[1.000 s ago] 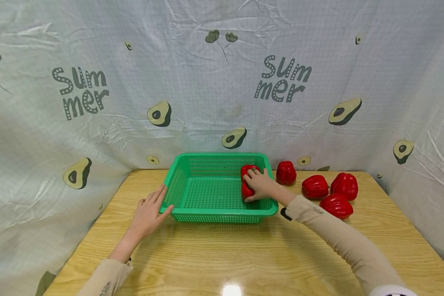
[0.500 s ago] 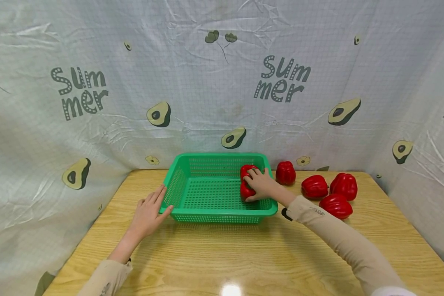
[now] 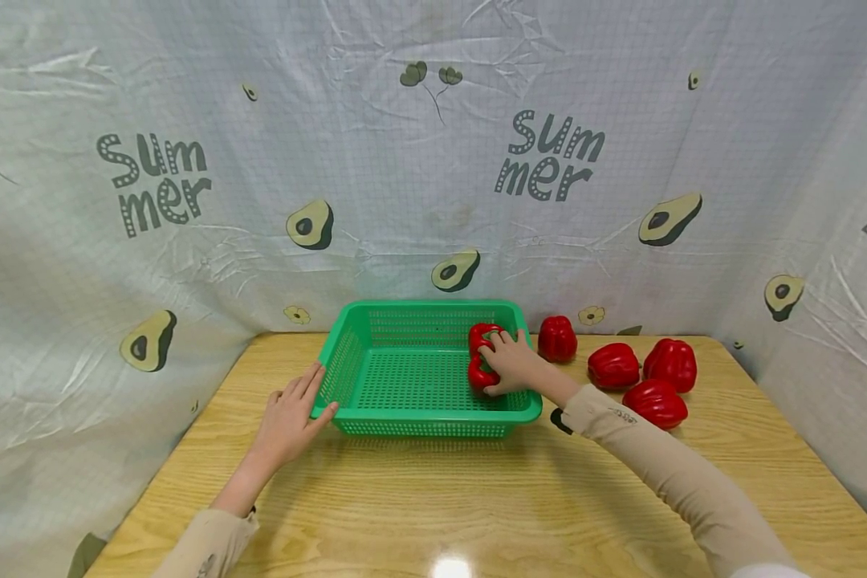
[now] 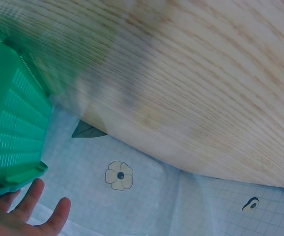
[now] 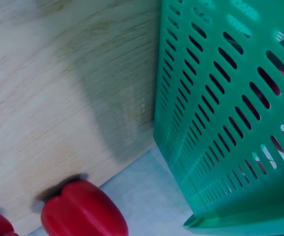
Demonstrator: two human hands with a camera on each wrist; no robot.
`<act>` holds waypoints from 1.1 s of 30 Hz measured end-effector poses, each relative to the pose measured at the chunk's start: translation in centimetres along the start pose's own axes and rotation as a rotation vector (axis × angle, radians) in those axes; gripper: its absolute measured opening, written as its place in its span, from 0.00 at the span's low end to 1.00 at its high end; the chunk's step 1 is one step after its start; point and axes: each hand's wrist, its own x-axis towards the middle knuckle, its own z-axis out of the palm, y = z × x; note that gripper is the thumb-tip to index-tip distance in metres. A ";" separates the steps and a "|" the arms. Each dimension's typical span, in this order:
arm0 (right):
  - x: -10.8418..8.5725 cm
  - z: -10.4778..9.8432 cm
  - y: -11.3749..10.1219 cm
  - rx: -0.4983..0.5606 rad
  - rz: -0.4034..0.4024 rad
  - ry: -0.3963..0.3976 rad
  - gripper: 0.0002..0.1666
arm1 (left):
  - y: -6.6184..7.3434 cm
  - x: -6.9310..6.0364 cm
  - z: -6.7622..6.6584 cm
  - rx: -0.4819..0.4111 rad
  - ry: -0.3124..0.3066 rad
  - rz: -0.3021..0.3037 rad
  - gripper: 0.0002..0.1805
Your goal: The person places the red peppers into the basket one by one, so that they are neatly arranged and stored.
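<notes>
While the left hand [image 3: 286,421], fingers [image 4: 28,199] apart, seemingly steadies the basket [image 3: 433,414] near the desk's [image 3: 405,498] far edge, the right hand [image 3: 514,364] clamps a red pepper [image 3: 480,376]

Red peppers [image 3: 481,376], green basket [image 3: 426,414], yellowish wood-grained table [image 3: 405,498], whitish gridded sheet [image 3: 376,160] with avocado prints [image 3: 309,225], beige sleeves [image 3: 665,461]

The basket [image 3: 426,414] looks smooth plastic, the peppers [image 3: 613,366] glossy, the tabletop [image 3: 405,506] shiny wood, the backdrop [image 3: 376,160] creased.
</notes>
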 end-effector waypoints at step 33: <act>-4.4 -0.8 1.9 0.069 -0.086 0.319 0.30 | 0.2 -0.1 -0.2 0.001 -0.007 -0.001 0.35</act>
